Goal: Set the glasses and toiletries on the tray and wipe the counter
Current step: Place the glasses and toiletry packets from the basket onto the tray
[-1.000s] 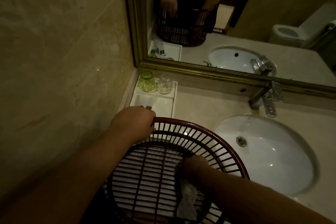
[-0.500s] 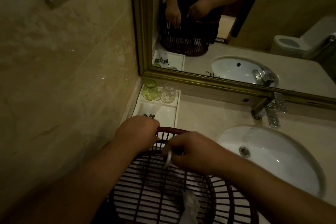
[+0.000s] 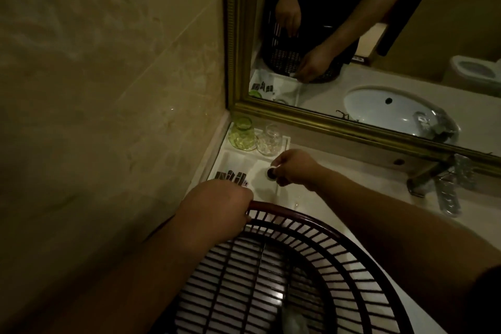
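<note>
Small toiletry item (image 3: 271, 172), dark round end w/ pale body, pinched in R hand (image 3: 294, 168) fingertips; grip closed on it, item held just over the white tray (image 3: 282, 141), front-right compartment. Exact type too small/dim to tell.

vs 0.5 s ago: R hand was above the basket rim holding a small pale piece; now reached forward past the basket to the tray. 1.0 s ago it was down inside the basket.

Tray sits in worktop (image 3: 352, 171) corner, against L wall and under the mirror (image 3: 379, 35). Back compartment: green glass (image 3: 242, 135) and clear glass (image 3: 269, 140), both upright, side by side, touching or nearly so; same spots as earlier. Front-left of tray: row of small dark sachets (image 3: 230, 176), unchanged.

L hand (image 3: 217, 209) closed around the dark red basket (image 3: 311, 266) rim at its far-left edge; same grip in both earlier frames. Basket close to camera, slatted; a pale crumpled wrapper (image 3: 294, 320) lies low in it.

Sink (image 3: 401, 108) seen only in the mirror; chrome tap (image 3: 444, 184) to R of tray, well apart
</note>
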`<action>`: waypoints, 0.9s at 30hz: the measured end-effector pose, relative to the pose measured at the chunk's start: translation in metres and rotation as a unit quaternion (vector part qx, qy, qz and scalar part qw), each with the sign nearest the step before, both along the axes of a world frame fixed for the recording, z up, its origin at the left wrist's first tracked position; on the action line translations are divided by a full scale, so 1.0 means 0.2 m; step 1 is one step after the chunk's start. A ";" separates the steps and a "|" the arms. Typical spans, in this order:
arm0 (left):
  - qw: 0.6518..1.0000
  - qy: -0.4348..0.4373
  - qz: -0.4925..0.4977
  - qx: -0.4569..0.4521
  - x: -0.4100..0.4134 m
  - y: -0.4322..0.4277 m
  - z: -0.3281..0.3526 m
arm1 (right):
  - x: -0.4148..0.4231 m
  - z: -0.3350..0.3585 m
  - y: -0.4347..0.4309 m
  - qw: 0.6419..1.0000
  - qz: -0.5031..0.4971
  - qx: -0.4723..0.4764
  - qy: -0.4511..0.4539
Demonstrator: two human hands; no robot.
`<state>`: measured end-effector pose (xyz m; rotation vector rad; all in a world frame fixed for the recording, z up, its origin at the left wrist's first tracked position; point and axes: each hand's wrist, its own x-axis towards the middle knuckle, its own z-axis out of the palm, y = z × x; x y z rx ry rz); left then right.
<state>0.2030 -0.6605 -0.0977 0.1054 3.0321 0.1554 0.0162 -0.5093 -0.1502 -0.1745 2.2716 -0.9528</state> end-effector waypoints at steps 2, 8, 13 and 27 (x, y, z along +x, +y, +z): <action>1.000 0.006 -0.005 -0.006 0.00 0.00 -0.01 | -0.08 -0.16 -0.04 0.998 0.037 0.050 0.013; 1.000 -0.028 0.006 0.007 -0.01 -0.01 -0.02 | -0.17 -0.44 -0.07 0.970 0.154 0.155 0.111; 1.000 -0.015 0.001 0.002 0.00 -0.01 -0.03 | -0.10 -0.41 -0.06 0.927 0.241 0.180 0.222; 1.000 -0.002 0.005 -0.011 0.00 -0.02 -0.08 | -0.11 -0.40 0.00 0.833 0.418 0.299 0.204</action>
